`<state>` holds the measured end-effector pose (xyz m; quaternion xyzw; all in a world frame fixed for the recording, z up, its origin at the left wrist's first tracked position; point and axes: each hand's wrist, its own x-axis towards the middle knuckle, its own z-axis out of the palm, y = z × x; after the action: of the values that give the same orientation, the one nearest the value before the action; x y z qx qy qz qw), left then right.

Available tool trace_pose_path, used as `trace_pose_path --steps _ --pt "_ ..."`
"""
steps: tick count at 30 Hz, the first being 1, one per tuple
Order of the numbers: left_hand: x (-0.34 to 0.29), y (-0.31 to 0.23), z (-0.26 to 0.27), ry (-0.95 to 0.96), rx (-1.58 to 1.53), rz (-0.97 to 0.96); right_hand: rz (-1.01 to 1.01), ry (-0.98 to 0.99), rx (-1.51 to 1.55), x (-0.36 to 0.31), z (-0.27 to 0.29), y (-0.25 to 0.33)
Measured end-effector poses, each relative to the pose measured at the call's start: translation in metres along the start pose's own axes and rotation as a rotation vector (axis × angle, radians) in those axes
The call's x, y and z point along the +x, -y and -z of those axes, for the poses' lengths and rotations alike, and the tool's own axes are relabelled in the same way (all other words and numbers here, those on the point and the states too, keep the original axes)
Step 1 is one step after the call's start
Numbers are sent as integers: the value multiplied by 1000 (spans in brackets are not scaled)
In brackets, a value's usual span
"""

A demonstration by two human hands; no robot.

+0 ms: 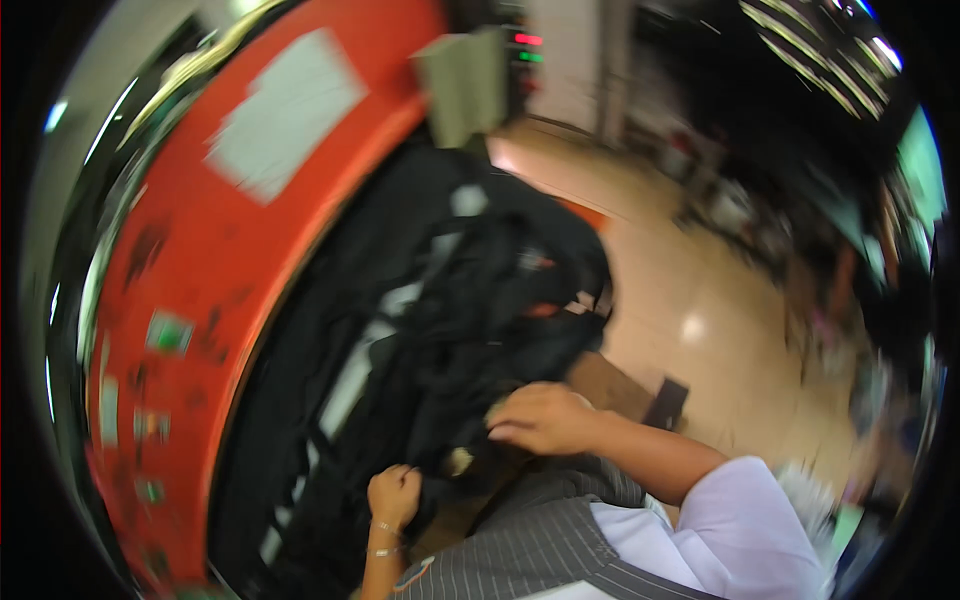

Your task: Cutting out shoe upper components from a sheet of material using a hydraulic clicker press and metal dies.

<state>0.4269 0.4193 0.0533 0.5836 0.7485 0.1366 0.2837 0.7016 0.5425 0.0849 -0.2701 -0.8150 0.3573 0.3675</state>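
The black cloth (450, 360) lies in a long, folded heap beside the orange panel (240, 240), which probably serves to support it along that side. At its near edge, the person's left hand (397, 494) is curled into a fist and appears to grip a fold, perhaps to control the edge, while the right hand (540, 415) is half-closed over the cloth, and blur does not let one tell whether it holds anything; beyond lies the pale floor (690, 280).
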Motion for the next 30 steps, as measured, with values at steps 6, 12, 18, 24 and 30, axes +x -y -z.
trace_pose_path --steps 6,12,18,24,30 --pt "-30 -10 -18 161 -80 240 160 199 -49 123 28 -19" --pt "10 22 33 -354 -581 152 408 340 -122 243 -31 -75" --pt "95 114 88 -1023 -45 243 332 590 -413 315 -130 -114" --pt "114 163 59 -890 6 247 320 758 -594 317 -141 -140" --pt "122 151 52 -957 -136 390 535 427 -366 290 -155 -164"
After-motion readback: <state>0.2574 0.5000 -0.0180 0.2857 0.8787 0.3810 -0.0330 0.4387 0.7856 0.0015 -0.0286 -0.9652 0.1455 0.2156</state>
